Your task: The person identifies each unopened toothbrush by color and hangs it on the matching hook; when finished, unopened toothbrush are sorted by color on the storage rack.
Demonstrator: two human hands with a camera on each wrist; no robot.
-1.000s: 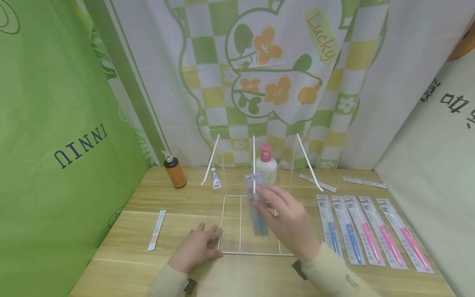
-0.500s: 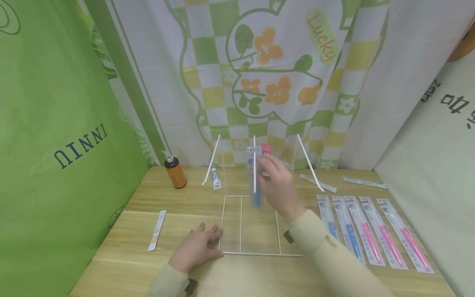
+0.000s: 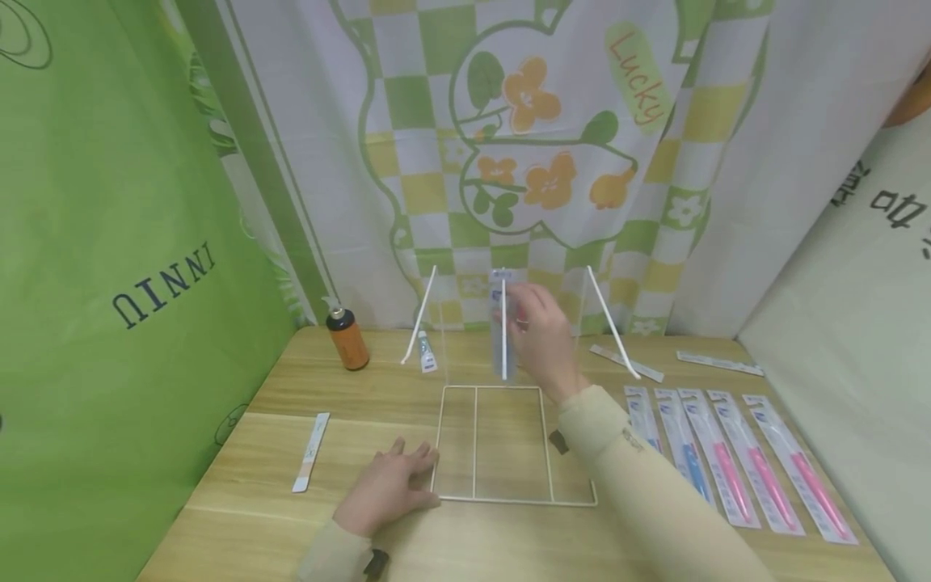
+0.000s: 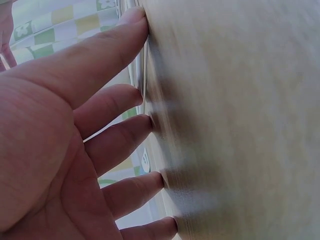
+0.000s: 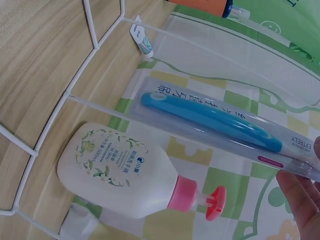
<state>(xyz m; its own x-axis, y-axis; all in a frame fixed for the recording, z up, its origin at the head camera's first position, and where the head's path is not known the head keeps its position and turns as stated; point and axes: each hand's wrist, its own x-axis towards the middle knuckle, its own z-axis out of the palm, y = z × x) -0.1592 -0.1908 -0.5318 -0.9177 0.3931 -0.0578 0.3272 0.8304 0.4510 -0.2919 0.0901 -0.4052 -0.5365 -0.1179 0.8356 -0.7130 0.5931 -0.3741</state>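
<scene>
My right hand (image 3: 541,335) pinches a packaged blue toothbrush (image 5: 215,120) by the upper end of its clear pack. The pack hangs upright at the middle prong of a white wire rack (image 3: 476,444), and in the head view that prong crosses in front of it. Beside the lower left of the rack's base, my left hand (image 3: 385,489) rests with spread fingers. Its fingertips touch the wooden table, with the thumb at the base wire, as the left wrist view (image 4: 100,125) of the hand also suggests.
Several packaged toothbrushes (image 3: 727,469), blue and pink, lie in a row at the right. Behind the rack are a white pump bottle (image 5: 117,170) with a pink top and a small toothpaste tube (image 3: 427,352). An orange-brown bottle (image 3: 349,339) and a flat strip (image 3: 311,453) are at the left.
My right hand has lifted the packaged toothbrush up and away from me, from low over the rack's base to the middle prong. My left hand has stayed in place.
</scene>
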